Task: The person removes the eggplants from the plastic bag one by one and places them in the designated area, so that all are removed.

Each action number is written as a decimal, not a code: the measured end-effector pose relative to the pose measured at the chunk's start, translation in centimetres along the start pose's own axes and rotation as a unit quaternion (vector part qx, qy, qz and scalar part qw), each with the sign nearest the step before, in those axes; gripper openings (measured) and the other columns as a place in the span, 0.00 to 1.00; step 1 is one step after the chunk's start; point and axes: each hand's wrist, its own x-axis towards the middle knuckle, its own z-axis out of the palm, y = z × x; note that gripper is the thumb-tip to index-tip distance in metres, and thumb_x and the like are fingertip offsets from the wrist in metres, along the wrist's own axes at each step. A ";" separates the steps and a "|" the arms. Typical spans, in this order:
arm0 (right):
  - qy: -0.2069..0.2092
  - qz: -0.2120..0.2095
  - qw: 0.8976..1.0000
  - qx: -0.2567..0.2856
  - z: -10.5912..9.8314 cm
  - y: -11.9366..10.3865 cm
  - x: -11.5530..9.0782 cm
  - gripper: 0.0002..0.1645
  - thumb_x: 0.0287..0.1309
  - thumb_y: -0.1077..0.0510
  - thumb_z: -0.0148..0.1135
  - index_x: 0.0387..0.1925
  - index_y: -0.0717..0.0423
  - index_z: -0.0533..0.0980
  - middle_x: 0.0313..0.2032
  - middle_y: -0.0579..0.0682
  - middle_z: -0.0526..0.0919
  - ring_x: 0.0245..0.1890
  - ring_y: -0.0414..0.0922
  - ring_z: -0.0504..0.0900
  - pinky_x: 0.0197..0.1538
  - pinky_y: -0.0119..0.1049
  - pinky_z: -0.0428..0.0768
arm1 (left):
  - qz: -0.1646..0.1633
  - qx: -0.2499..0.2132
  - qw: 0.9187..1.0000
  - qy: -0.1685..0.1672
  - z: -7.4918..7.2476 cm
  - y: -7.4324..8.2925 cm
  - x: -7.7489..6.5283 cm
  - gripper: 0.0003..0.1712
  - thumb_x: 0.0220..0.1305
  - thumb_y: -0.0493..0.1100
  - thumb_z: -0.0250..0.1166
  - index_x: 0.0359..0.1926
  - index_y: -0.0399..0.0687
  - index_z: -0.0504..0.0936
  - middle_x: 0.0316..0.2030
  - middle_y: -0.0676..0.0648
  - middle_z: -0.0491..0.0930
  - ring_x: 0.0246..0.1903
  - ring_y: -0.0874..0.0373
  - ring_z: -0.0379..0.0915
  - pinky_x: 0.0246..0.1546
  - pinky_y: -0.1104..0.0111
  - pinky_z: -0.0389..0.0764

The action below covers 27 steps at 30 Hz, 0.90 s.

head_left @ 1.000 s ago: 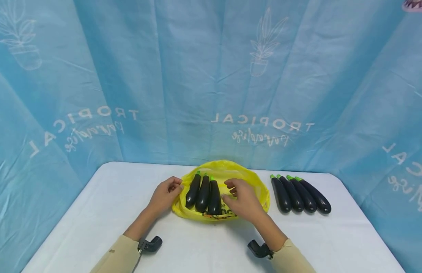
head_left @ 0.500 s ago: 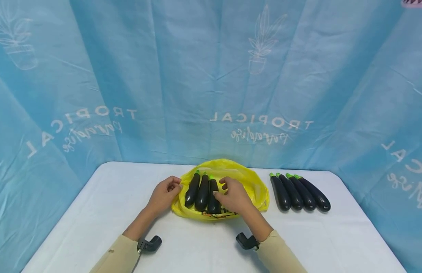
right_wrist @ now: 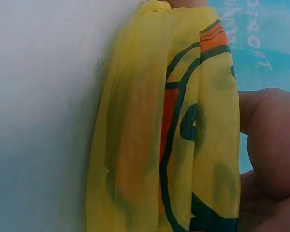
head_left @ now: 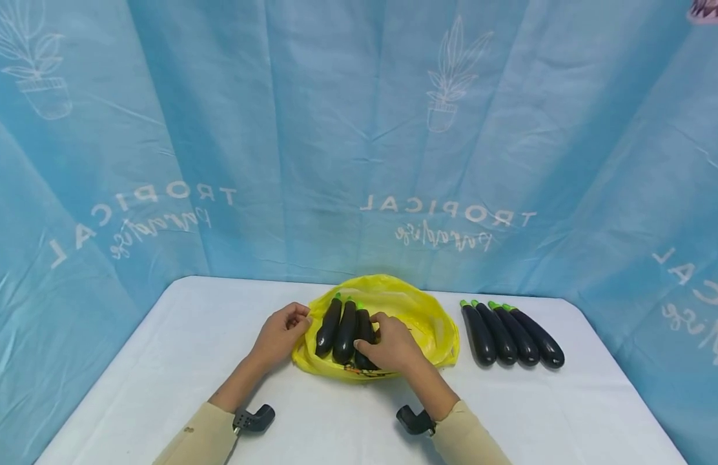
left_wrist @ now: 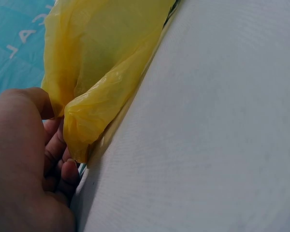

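A yellow plastic bag [head_left: 434, 323] lies open on the table with three dark eggplants inside, green stems pointing away. At the bag's left rim my left hand [head_left: 279, 334] pinches the plastic; in the left wrist view the fingers of this left hand [left_wrist: 19, 154] curl at the gathered yellow edge. My right hand [head_left: 390, 345] reaches over the near rim and grips the rightmost eggplant [head_left: 365, 328] in the bag, thumb on its left side. Left of it lie the middle eggplant [head_left: 345, 332] and the left eggplant [head_left: 328, 327]. The bag's printed wall [right_wrist: 159, 121] hides the right fingertips in the right wrist view.
Several more eggplants [head_left: 510, 336] lie side by side on the white table [head_left: 336, 420], right of the bag. A blue printed curtain [head_left: 336, 161] hangs behind and on both sides of the table.
My right hand has moved left and nearer, from above the bag's right part onto the rightmost eggplant inside, which it now grips. My left hand stays at the rim.
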 end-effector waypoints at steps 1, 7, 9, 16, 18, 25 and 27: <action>0.001 0.000 1.000 -0.003 -0.1 -0.1 0.0 0.39 0.63 0.46 0.74 0.68 0.63 0.73 0.45 0.53 0.85 0.43 0.49 0.83 0.49 0.50 0.84 | 0.000 -0.001 1.000 0.000 0.0 0.0 0.0 0.09 0.74 0.44 0.64 0.51 0.48 0.84 0.37 0.50 0.83 0.36 0.55 0.74 0.42 0.66 0.75; 0.005 0.023 1.000 -0.005 -0.2 -0.5 -0.1 0.38 0.60 0.51 0.75 0.67 0.64 0.73 0.45 0.55 0.86 0.42 0.48 0.83 0.49 0.49 0.85 | 0.004 -0.001 1.000 0.000 -0.1 0.0 0.1 0.10 0.74 0.44 0.64 0.51 0.48 0.83 0.38 0.50 0.83 0.36 0.55 0.74 0.41 0.67 0.75; 0.005 0.033 0.999 -0.001 -0.1 -0.5 -0.2 0.38 0.60 0.52 0.75 0.67 0.64 0.73 0.46 0.57 0.86 0.42 0.49 0.83 0.50 0.49 0.85 | 0.004 -0.001 1.000 -0.001 0.0 -0.2 0.2 0.10 0.74 0.44 0.64 0.51 0.48 0.83 0.38 0.50 0.83 0.36 0.55 0.74 0.41 0.67 0.75; 0.011 0.039 0.999 0.003 -0.5 -0.5 -0.5 0.38 0.60 0.53 0.75 0.67 0.63 0.73 0.50 0.57 0.85 0.44 0.49 0.82 0.51 0.49 0.85 | 0.006 -0.003 1.000 -0.001 0.0 0.0 0.0 0.09 0.73 0.43 0.65 0.50 0.47 0.84 0.36 0.50 0.82 0.35 0.56 0.74 0.40 0.68 0.75; 0.017 0.036 0.999 0.002 -0.8 -0.6 -0.7 0.37 0.60 0.54 0.75 0.68 0.62 0.73 0.49 0.56 0.85 0.43 0.49 0.82 0.49 0.48 0.85 | 0.006 -0.004 1.000 0.000 -0.1 0.2 -0.1 0.09 0.73 0.43 0.65 0.50 0.47 0.84 0.36 0.49 0.82 0.35 0.56 0.74 0.40 0.68 0.75; 0.047 0.007 0.999 -0.004 -1.9 -1.1 -1.5 0.35 0.58 0.56 0.75 0.65 0.62 0.75 0.48 0.55 0.83 0.43 0.49 0.82 0.48 0.49 0.85 | 0.005 -0.002 1.000 -0.001 -0.2 0.1 0.1 0.10 0.74 0.44 0.64 0.51 0.47 0.83 0.38 0.50 0.83 0.36 0.56 0.74 0.41 0.68 0.75; 0.054 0.004 0.999 -0.009 -2.0 -1.0 -2.0 0.35 0.58 0.56 0.75 0.65 0.61 0.75 0.49 0.55 0.83 0.43 0.49 0.81 0.47 0.48 0.84 | 0.000 -0.004 1.000 -0.004 -0.1 -0.1 0.0 0.10 0.74 0.44 0.65 0.51 0.47 0.83 0.38 0.50 0.83 0.36 0.56 0.74 0.41 0.68 0.75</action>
